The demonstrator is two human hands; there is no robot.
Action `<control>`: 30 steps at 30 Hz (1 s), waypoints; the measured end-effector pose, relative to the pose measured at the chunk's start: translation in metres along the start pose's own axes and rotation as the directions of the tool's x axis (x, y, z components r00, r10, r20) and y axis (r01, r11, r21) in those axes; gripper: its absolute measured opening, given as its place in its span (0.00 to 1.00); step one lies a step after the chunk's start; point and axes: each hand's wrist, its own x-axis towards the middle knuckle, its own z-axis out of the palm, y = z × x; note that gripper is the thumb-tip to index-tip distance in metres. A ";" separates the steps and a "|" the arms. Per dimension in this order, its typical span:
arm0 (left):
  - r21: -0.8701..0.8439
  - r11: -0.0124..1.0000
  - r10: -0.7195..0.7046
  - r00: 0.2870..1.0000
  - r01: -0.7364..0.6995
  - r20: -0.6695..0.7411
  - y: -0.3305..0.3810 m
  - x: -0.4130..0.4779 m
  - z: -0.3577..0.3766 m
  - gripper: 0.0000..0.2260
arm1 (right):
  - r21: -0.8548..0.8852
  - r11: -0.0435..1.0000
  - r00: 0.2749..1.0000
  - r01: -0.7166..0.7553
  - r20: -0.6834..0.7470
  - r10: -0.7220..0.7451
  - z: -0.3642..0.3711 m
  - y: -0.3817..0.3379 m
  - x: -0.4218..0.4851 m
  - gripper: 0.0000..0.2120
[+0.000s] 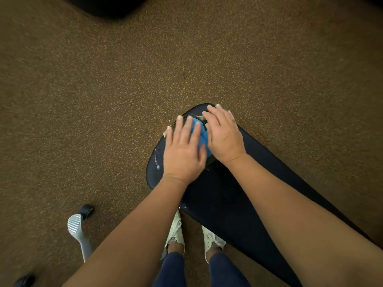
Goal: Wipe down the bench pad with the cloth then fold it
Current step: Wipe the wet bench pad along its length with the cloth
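A dark navy bench pad [223, 195] runs from the centre toward the lower right. On its rounded far end lies a cloth [200, 136], blue in the middle with dark and pale edges, mostly hidden under both hands. My left hand [183, 151] lies flat on the cloth's left part with straight fingers. My right hand [222, 135] presses flat on its right part, fingers pointing away from me. Small shiny wet spots show on the pad's left edge.
Speckled brown rubber flooring [103, 100] surrounds the bench. A grey chair leg with a black castor [79, 226] stands at lower left, another castor [24, 280] at the bottom left corner. My pale shoes [176, 230] stand beside the pad. A dark object [107, 5] fills the top left.
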 end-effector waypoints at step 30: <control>0.257 0.951 -0.215 0.966 0.173 0.144 -0.019 -0.020 -0.006 0.30 | -0.124 0.991 0.988 -0.057 0.134 0.074 0.004 0.003 -0.020 0.25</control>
